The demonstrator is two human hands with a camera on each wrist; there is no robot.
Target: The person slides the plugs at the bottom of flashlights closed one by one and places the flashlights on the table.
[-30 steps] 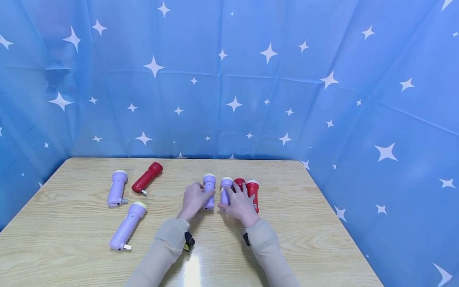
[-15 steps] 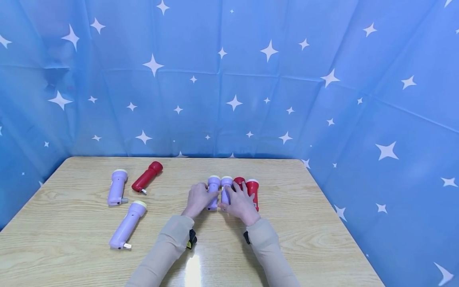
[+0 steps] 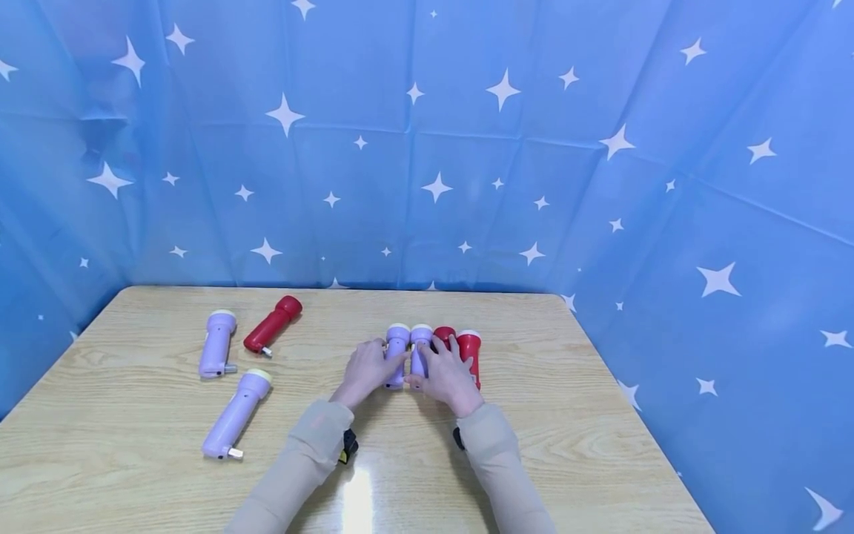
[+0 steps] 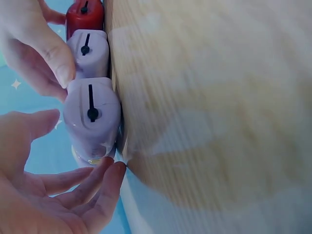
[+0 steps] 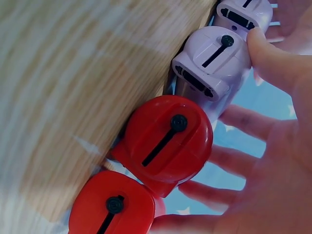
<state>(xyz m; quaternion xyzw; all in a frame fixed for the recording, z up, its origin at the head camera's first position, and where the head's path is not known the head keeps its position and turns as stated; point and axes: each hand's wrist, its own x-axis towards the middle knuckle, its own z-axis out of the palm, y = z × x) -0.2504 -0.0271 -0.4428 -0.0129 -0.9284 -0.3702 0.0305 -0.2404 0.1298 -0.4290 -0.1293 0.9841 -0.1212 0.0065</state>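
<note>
Four flashlights lie side by side in a row, so several: a purple flashlight point(image 3: 398, 343) at the left end, a second purple flashlight point(image 3: 421, 337), a dark red flashlight point(image 3: 444, 333) and a bright red flashlight point(image 3: 470, 347). My left hand point(image 3: 365, 373) is at the end purple one; in the left wrist view its fingertips point(image 4: 113, 168) touch the side while the thumb stands slightly off. Spread over the other flashlights, my right hand point(image 3: 448, 378) has its thumb point(image 5: 258, 46) against the second purple one, fingers reaching across to the reds. Both hands partly hide the bodies.
On the table's left lie two more purple flashlights, one farther back point(image 3: 216, 345) and one nearer point(image 3: 236, 415), and a red flashlight point(image 3: 273, 325). Metal prongs stick out of their ends. A blue star-patterned curtain point(image 3: 347, 170) borders the wooden table point(image 3: 574, 445).
My left hand has slid the end purple flashlight right, up beside the second purple one. Since half a second ago its wrist has shifted slightly left. The right hand stays in place.
</note>
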